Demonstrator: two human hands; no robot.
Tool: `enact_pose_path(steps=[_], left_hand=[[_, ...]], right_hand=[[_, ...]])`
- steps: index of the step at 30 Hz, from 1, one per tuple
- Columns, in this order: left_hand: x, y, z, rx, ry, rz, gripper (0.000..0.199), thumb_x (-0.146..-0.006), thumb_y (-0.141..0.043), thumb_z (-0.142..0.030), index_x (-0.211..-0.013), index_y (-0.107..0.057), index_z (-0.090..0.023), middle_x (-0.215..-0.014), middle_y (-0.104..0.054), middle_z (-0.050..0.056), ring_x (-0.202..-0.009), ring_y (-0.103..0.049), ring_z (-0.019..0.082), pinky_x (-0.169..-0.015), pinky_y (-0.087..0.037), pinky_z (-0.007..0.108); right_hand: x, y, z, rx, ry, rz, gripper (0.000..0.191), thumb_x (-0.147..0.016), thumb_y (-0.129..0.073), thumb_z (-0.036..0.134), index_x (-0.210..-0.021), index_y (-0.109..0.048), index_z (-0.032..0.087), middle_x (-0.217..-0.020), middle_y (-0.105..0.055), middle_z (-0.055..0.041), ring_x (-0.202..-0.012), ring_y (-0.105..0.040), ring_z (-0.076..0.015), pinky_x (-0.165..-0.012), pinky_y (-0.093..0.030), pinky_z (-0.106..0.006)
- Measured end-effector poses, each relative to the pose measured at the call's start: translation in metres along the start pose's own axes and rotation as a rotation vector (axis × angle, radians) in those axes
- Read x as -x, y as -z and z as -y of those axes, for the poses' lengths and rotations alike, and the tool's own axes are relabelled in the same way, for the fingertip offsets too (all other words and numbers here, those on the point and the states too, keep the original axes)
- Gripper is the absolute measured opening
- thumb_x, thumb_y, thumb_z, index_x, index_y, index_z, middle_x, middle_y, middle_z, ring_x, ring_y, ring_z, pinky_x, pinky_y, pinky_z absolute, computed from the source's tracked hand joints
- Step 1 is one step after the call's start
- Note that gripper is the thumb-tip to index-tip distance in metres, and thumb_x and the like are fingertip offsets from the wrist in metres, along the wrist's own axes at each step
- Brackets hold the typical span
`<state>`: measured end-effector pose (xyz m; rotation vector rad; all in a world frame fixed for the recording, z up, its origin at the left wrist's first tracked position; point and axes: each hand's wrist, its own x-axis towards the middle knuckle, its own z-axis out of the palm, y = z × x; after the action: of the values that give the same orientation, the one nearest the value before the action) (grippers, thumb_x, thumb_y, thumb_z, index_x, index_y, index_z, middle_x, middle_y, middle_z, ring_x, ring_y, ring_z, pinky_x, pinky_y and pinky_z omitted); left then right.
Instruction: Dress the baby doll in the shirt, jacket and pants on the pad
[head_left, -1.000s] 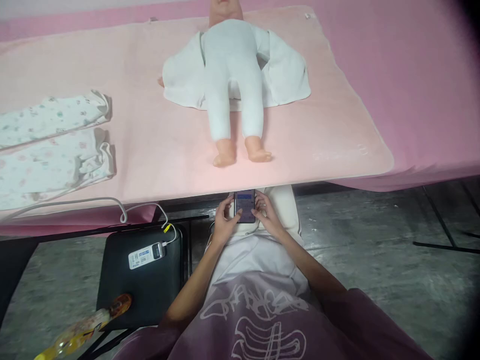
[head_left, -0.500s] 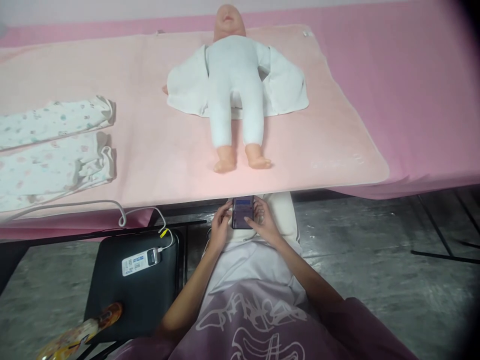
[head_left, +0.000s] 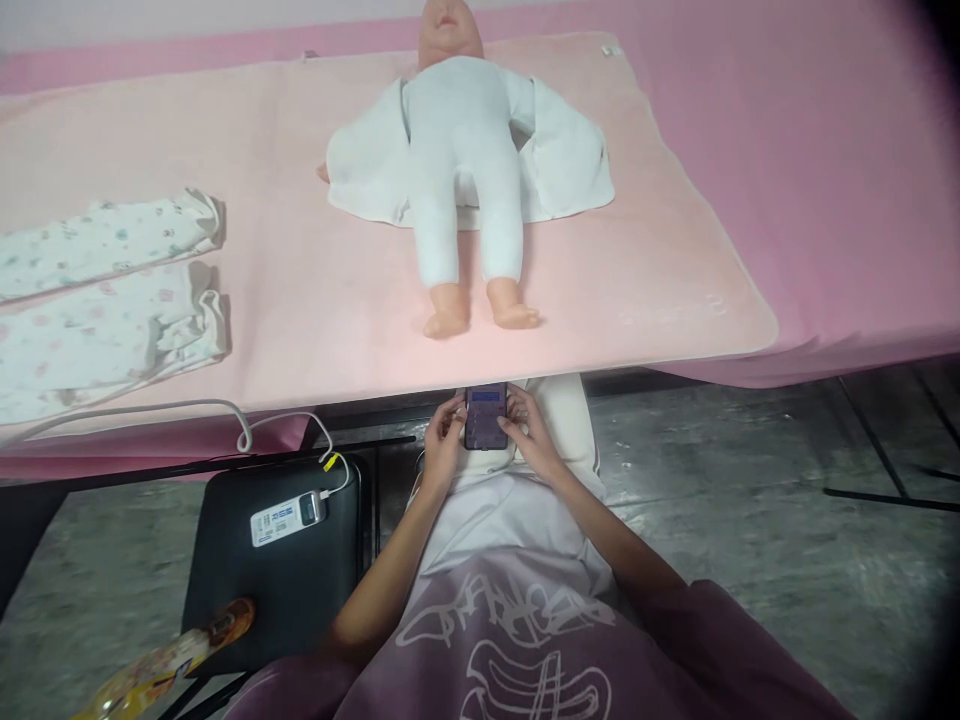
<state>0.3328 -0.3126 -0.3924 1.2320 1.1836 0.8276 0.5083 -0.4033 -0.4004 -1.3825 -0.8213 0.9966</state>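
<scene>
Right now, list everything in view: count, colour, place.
Cloth-covered table: 1, pink, across the top.
Soft rectangular mat: 1, pale pink, on table.
Baby doll with cloth body: 1, white and peach, face-up on mat.
Open cloth: 1, white, spread either side of doll.
Folded printed cloths: at least 2, white, mat's left.
Padded seat: 1, black, lower left.
Flat rectangular device: 1, white, on seat.
Thin cable: 1, whitish, plugged into device.
Plastic bottle: 1, yellow-brown, bottom left.
Streaked floor: 1, grey, below.
Thin bars: several, black, right.
Rectangular phone: 1, dark, below table's edge.
Printed shirt: 1, purple, bottom centre.
Left hand: 1, bare, phone's left edge.
Right hand: 1, bare, phone's right edge.
</scene>
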Motion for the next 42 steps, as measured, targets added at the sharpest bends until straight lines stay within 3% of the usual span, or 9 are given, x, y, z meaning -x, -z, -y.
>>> enact_pose_path(steps=[7, 19, 24, 32, 42], left_hand=[[0.002, 0.004, 0.001, -0.031, 0.002, 0.058, 0.055, -0.096, -0.082, -0.061, -0.138, -0.080, -0.025, -0.148, -0.076, 0.012, -0.134, -0.069, 0.031, -0.120, -0.050, 0.045], [0.005, 0.004, 0.008, -0.087, -0.085, 0.080, 0.064, -0.088, -0.092, -0.055, -0.142, -0.076, -0.025, -0.150, -0.072, 0.014, -0.138, -0.066, 0.030, -0.125, -0.047, 0.046], [0.006, 0.007, 0.007, -0.056, -0.071, 0.093, 0.053, -0.095, -0.084, -0.056, -0.140, -0.079, -0.027, -0.152, -0.072, 0.013, -0.138, -0.067, 0.030, -0.121, -0.051, 0.043], [0.004, 0.010, 0.004, -0.021, -0.066, 0.098, 0.051, -0.099, -0.078, -0.059, -0.137, -0.082, -0.026, -0.153, -0.074, 0.013, -0.143, -0.067, 0.031, -0.124, -0.050, 0.045], [-0.001, -0.001, -0.002, -0.013, 0.012, 0.005, 0.050, -0.094, -0.083, -0.060, -0.129, -0.083, -0.023, -0.133, -0.081, 0.012, -0.130, -0.072, 0.030, -0.113, -0.056, 0.042]], right_hand=[[0.002, 0.004, 0.000, 0.047, -0.005, 0.047, 0.072, -0.098, -0.077, 0.036, -0.164, -0.049, 0.031, -0.131, -0.058, -0.0084, -0.108, -0.062, -0.0234, -0.098, -0.056, -0.040], [0.002, 0.004, 0.003, 0.021, -0.018, 0.046, 0.069, -0.102, -0.074, 0.043, -0.165, -0.048, 0.031, -0.130, -0.057, -0.0075, -0.106, -0.061, -0.0222, -0.096, -0.056, -0.038], [0.002, 0.005, 0.002, 0.043, -0.019, 0.046, 0.068, -0.103, -0.073, 0.046, -0.164, -0.049, 0.030, -0.132, -0.058, -0.0084, -0.108, -0.062, -0.0234, -0.098, -0.057, -0.040], [0.002, -0.003, -0.002, 0.081, -0.007, -0.004, 0.085, -0.093, -0.087, 0.047, -0.165, -0.045, 0.028, -0.130, -0.057, -0.0085, -0.108, -0.059, -0.0238, -0.096, -0.055, -0.039], [0.001, 0.003, 0.001, 0.049, -0.012, 0.022, 0.065, -0.106, -0.069, 0.048, -0.164, -0.048, 0.030, -0.128, -0.059, -0.0080, -0.108, -0.061, -0.0240, -0.099, -0.057, -0.040]])
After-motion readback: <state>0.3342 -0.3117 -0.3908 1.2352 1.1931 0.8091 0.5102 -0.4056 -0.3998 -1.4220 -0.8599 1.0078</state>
